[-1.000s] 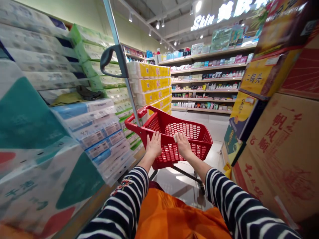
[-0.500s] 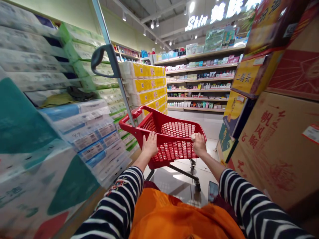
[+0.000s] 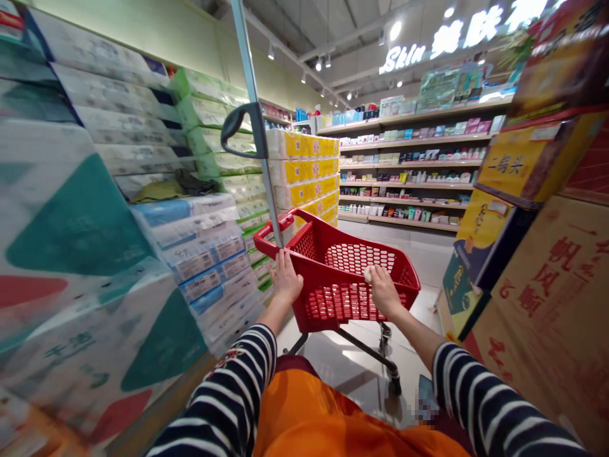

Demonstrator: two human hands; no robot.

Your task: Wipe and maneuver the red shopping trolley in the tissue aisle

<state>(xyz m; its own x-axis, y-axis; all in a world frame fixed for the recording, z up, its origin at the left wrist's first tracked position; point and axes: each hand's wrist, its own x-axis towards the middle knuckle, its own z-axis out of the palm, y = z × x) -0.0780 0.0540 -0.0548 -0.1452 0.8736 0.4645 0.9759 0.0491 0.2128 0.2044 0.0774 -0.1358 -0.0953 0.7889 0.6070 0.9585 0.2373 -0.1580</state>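
A red plastic shopping cart point(image 3: 347, 273) stands side-on before me, its handle end to the left. My left hand point(image 3: 286, 279) lies against the near side of the basket below the pole, fingers stretched out with nothing in them. Closed round a small white wad point(image 3: 369, 273), which looks like a crumpled cloth or tissue, my right hand point(image 3: 384, 291) presses at the near rim. Most of the wad is hidden by the fingers. A silver pole point(image 3: 271, 197) with a dark grey loop handle point(image 3: 245, 130) rises from the cart's handle end.
On the left, tissue packs point(image 3: 204, 260) are stacked high, with dark and olive cloth point(image 3: 166, 185) on one pile. Yellow-and-white packs point(image 3: 304, 168) stand behind the cart. Boxes point(image 3: 552, 273) close in on the right. Shelves of skincare goods point(image 3: 409, 171) line the back.
My right hand has slid left along the near rim, away from the cart's front end, with the white wad. My left hand has shifted toward the handle end. The view has turned left.
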